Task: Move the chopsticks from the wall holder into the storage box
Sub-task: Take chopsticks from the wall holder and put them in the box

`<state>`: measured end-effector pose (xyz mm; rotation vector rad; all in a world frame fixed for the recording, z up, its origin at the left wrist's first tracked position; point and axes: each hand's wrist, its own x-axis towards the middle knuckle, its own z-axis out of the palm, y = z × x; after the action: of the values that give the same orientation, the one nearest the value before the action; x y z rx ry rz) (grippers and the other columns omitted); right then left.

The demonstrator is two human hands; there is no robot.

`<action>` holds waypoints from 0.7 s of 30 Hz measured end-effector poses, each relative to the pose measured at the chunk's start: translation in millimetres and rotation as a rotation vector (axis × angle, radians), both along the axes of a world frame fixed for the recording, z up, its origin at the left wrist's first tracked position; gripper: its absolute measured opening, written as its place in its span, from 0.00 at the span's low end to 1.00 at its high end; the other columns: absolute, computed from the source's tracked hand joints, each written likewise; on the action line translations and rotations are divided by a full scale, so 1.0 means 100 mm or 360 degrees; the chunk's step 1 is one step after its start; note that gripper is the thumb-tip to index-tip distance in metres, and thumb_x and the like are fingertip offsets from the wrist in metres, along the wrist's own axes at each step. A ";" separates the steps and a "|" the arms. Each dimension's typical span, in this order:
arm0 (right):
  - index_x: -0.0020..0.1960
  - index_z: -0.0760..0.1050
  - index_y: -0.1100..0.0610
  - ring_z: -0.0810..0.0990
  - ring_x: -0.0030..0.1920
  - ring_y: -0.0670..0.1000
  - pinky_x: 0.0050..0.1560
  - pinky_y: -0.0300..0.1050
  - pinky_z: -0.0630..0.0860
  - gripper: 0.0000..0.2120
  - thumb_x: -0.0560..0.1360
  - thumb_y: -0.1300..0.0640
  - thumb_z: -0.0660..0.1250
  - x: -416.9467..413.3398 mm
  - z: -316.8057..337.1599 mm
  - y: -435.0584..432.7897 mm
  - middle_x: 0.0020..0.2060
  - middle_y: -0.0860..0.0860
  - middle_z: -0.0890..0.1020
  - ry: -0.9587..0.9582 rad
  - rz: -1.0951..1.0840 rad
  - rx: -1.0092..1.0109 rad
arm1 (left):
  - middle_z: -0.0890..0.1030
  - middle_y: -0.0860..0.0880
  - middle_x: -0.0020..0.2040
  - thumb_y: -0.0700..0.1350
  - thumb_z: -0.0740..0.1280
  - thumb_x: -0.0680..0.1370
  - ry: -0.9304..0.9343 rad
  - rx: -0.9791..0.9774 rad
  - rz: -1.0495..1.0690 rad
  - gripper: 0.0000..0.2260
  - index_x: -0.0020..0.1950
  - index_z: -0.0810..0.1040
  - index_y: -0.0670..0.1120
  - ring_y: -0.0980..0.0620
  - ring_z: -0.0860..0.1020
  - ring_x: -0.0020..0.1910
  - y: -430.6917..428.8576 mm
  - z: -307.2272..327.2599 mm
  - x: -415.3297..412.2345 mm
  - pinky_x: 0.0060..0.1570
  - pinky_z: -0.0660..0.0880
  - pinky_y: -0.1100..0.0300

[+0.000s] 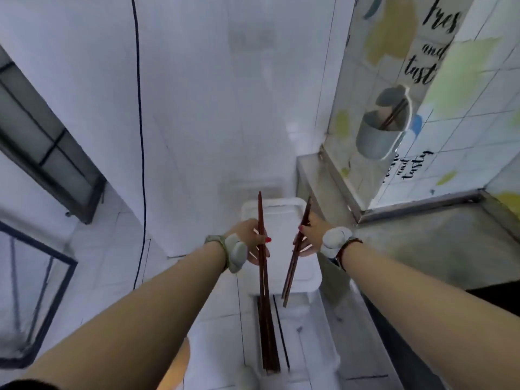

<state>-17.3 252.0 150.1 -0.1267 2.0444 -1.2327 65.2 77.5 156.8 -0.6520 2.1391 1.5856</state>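
My left hand (254, 240) grips a bunch of long dark-brown chopsticks (264, 291) that run almost straight down the middle of the view. My right hand (308, 235) holds another pair of dark chopsticks (292, 266), tilted, tips pointing down and left. Both hands hover over a white storage box (284, 212) below them; the lower part of the left bunch lies along a long narrow slot (271, 333) there. At the upper right a grey cup-shaped wall holder (377, 142) hangs on the tiled wall with a few chopsticks (392, 115) still standing in it.
A steel counter (422, 243) fills the right side, under a tiled wall with printed lettering (422, 68). A dark-framed window (42, 142) sits at the left, a black cable (140, 136) runs down the white wall, and a dark-framed glass panel (31, 291) lies at lower left.
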 end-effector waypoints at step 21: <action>0.47 0.70 0.64 0.84 0.36 0.58 0.45 0.55 0.83 0.07 0.81 0.62 0.58 0.62 -2.64 0.44 0.33 0.60 0.84 -0.1213 0.0119 0.0577 | 0.81 0.40 0.58 0.50 0.71 0.71 -0.0844 0.0034 -0.0474 0.20 0.60 0.79 0.41 0.39 0.80 0.58 0.61 -2.71 0.47 0.60 0.77 0.45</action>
<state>45.0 296.1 -113.6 0.3811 1.5242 -0.6850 111.7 138.4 -114.5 -0.6265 1.7261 1.1219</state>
